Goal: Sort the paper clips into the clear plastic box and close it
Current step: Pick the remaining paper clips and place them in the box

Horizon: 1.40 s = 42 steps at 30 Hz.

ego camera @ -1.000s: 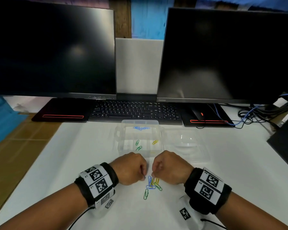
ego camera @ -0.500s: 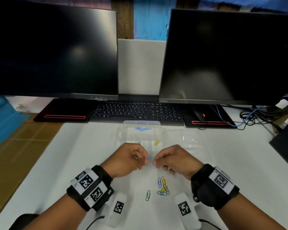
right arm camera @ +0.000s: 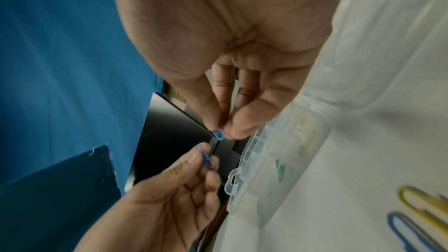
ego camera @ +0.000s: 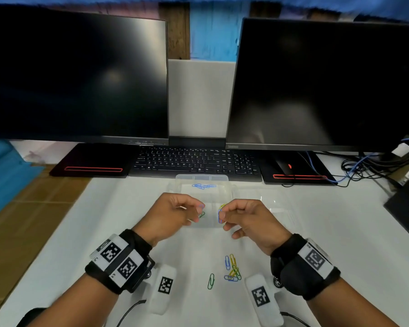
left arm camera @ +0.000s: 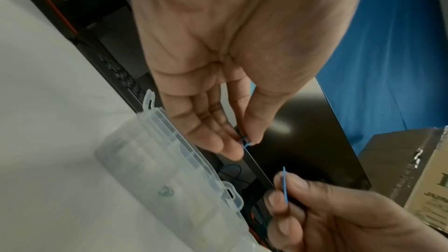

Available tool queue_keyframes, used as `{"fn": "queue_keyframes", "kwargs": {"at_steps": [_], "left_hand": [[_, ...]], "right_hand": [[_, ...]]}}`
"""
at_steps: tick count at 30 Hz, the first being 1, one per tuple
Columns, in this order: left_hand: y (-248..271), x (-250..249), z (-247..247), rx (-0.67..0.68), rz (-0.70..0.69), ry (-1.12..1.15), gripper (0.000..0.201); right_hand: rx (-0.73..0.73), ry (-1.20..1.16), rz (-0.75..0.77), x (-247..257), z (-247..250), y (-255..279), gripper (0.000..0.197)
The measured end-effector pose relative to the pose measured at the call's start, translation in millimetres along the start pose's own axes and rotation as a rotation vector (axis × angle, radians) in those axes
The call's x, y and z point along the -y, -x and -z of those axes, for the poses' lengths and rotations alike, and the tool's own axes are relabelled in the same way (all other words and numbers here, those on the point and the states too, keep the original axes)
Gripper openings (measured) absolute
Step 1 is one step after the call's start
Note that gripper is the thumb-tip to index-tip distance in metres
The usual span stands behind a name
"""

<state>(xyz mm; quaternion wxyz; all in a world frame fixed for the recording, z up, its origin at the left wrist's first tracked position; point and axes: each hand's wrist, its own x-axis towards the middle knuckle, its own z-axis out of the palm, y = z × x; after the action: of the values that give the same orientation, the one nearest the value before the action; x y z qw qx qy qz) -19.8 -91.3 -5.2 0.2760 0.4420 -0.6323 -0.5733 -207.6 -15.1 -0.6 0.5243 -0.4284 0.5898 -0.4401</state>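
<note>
Below the ThinkVision-badged monitor (ego camera: 326, 83), both hands (ego camera: 175, 212) (ego camera: 248, 220) pinch blue clips (ego camera: 220, 215).

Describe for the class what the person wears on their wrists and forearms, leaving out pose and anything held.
Both forearms are bare, with no sleeves. The left wrist and right wrist each carry a wide black strap bearing white panels printed with black square fiducial markers. A white block with another marker hangs under each wrist, and thin black cables trail from them.

Clear plastic box (ego camera: 202, 182) lies open; loose coloured paper clips (ego camera: 232, 269) clustered on table nearer
</note>
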Motion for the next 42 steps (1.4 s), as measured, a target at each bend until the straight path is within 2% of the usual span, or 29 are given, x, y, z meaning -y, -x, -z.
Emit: {"fn": "queue_keyframes", "kwargs": {"at_steps": [5,7,12,14,15,16,18,20,22,26,29,33,36,42], "left_hand": [[-24.0,-22.7,14.3,-0.166,-0.003,-0.039,0.005],[-39.7,-32.7,11.0,-0.215,-0.003,-0.070,0.012],[-65.9,-40.1,-0.9,-0.276,0.062,-0.104,0.015],[-58.4,-36.5,0.7,-0.277,0.009,-0.171,0.007],[-51.6,-33.3,2.0,-0.230,-0.031,-0.223,0.006],[-44.0,-28.3,3.3,-0.147,-0.065,-0.289,0.013],[-25.0,-17.3,1.2,0.115,-0.093,-0.397,0.024],[-6.0,-8.4,-10.0,0.375,-0.097,-0.512,0.022],[8.3,-2.5,-28.3,0.503,-0.116,-0.651,0.017],[14.1,5.3,-52.3,0.528,-0.151,-0.767,0.016],[11.3,7.2,-56.6,0.529,-0.159,-0.810,0.013],[9.2,7.2,-57.1,0.534,-0.153,-0.839,0.012],[8.4,9.6,-57.6,0.565,-0.144,-0.879,0.012],[6.0,11.2,-56.7,0.537,-0.172,-0.946,0.010]], "right_hand": [[-0.149,0.076,0.072,18.0,-4.5,-23.5,0.012],[-0.229,0.116,0.086,29.0,-5.9,-45.3,0.015],[-0.365,0.207,0.050,41.1,-3.6,-83.6,0.010],[-0.394,0.286,0.085,34.1,4.8,-79.3,0.017],[-0.369,0.338,0.105,29.5,10.0,-72.5,0.022],[-0.310,0.386,0.110,24.1,14.2,-62.5,0.024],[-0.130,0.497,0.092,12.5,17.3,-36.1,0.025],[0.061,0.664,0.080,1.2,15.2,-10.9,0.026],[0.165,0.817,0.084,-9.6,12.5,6.9,0.029],[0.208,0.900,0.104,-21.0,9.6,31.8,0.029],[0.166,0.933,0.073,-27.0,7.7,41.8,0.027],[0.137,0.953,0.060,-32.8,2.0,46.2,0.020],[0.162,1.004,0.076,-32.6,-7.0,47.3,0.003],[0.153,1.080,0.087,-33.7,-9.3,43.4,0.012]]}}
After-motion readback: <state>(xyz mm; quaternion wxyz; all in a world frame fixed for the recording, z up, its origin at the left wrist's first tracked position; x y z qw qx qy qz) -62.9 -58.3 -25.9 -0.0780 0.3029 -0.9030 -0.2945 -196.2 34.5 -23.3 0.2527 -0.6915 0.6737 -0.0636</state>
